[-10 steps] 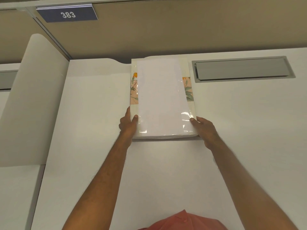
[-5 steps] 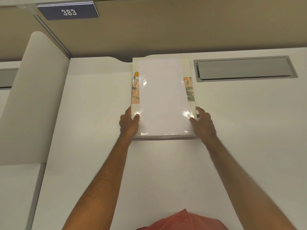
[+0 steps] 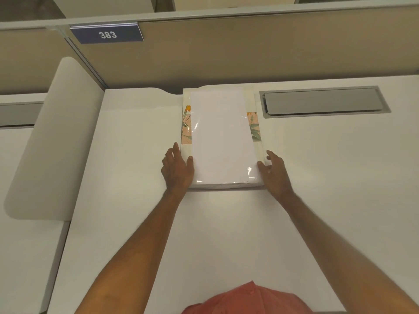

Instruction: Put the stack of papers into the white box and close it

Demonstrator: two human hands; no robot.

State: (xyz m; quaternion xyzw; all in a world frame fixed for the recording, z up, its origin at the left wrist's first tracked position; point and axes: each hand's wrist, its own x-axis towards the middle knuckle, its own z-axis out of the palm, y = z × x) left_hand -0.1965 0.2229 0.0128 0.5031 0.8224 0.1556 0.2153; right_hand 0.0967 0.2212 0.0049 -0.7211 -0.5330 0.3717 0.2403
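Head view: one stack of papers (image 3: pixel 221 141), wrapped in glossy clear film, lies flat near the far edge of the desk (image 3: pixel 317 200), just left of a grey cable hatch (image 3: pixel 324 102) set into the desktop. Under or around the stack a cream surface with floral print shows as a strip on each long side. This may be the white box (image 3: pixel 255 141) or its tray, but I cannot tell whether the stack sits inside it or merely on top, and no separate lid is visible.

The stack's long axis runs straight away from the person, from the near short end toward the partition (image 3: pixel 249 53) at the back. Both hands flank that near end. The left hand (image 3: pixel 178 169) lies against the left long side, thumb touching the top near the corner, fingers (image 3: pixel 175 147) stretched forward along the edge. The right hand (image 3: pixel 275 171) is at the right near corner, thumb against the side, fingers loosely spread and only lightly touching, not clamped. Neither hand has closed round anything. They are about equally near, so a two-handed lift or slide looks the natural move, with the stack lying directly between the palms.

Count: one stack, one possible box, two hands, one hatch, and one blue plate (image 3: pixel 107 34) reading 383 on the partition.
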